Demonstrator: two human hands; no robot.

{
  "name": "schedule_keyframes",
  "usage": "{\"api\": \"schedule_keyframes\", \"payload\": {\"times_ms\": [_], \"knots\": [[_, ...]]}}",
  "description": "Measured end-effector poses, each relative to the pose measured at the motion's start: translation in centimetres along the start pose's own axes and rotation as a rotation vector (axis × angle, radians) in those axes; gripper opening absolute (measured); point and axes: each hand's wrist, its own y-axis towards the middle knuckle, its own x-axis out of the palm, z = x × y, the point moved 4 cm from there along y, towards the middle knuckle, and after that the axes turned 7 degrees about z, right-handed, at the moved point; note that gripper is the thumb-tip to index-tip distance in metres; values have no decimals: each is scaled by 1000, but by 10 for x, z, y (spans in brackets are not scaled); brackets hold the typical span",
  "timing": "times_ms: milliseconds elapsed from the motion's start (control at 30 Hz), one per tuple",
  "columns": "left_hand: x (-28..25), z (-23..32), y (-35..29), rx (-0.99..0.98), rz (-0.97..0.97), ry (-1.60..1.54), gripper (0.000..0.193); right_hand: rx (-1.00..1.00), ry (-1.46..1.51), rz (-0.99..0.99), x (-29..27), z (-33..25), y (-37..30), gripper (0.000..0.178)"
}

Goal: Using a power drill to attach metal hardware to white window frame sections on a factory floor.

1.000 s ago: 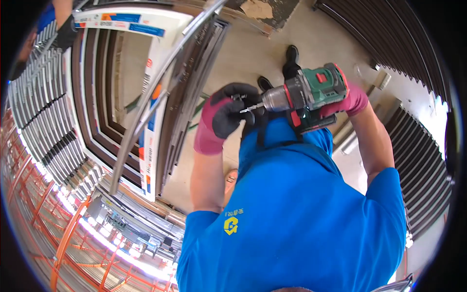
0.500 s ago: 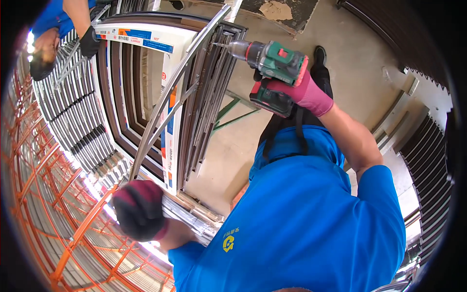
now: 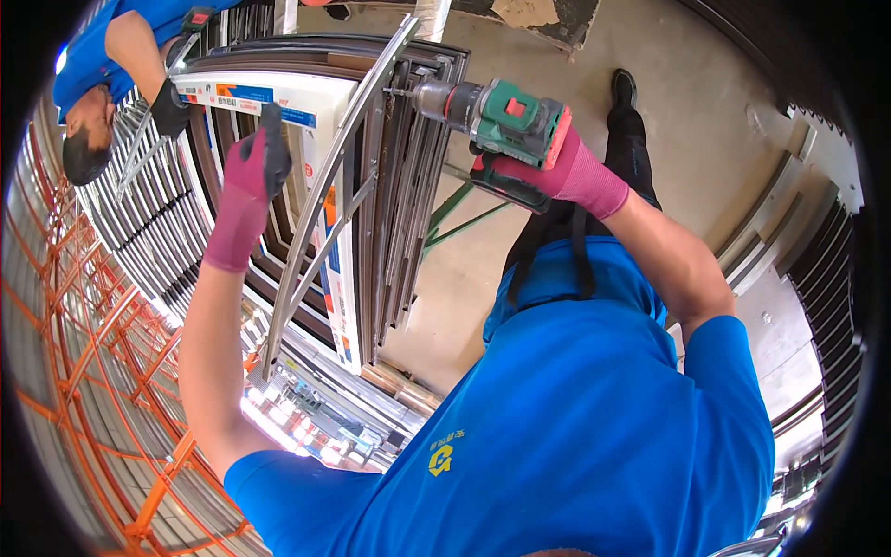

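Observation:
My right hand [image 3: 566,174], in a pink and black glove, grips a green and black cordless drill [image 3: 516,121]. The drill's bit points left, its tip by the upper part of a long grey metal bar [image 3: 304,223] with a slanting brace. That bar stands across the end of a stack of dark frames [image 3: 399,213], the front one wrapped in white printed film [image 3: 316,85]. Over this stack, left of the bar, my left hand [image 3: 255,169] is raised in a matching glove, one finger stretched out and nothing visible in it. Its other fingers are partly hidden.
At the upper left a co-worker in blue [image 3: 121,56] has a black-gloved hand [image 3: 170,110] at the stack's far corner. Orange metal racking [image 3: 139,501] lies left. Green metal legs [image 3: 455,218] show under the stack. Dark profiles [image 3: 826,278] are piled at right.
My left hand has moved from the bar's lower end up and forward over the frames, its fist loosening. The drill has shifted slightly left. The co-worker leans further into view.

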Motion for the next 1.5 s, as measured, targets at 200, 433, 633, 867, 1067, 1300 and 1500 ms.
{"api": "schedule_keyframes", "payload": {"times_ms": [200,433,633,867,1067,1300,1500], "knots": [[55,2,16,-3,281,-153,67,56,72,42,-4,5,1,43],[62,-10,18,-69,273,-274,77,-1,117,-70,-14,16,16,47],[61,-4,12,-66,272,-222,76,-48,58,-80,-20,11,29,56],[47,-18,17,163,330,33,75,-141,-171,-66,-26,3,36,63],[30,-29,20,398,392,286,74,-142,-193,-105,-30,2,42,62],[26,-40,22,681,448,570,73,-86,-355,-248,-33,2,47,74],[29,-45,23,929,513,818,72,-117,-310,-202,-32,4,43,71]]}}
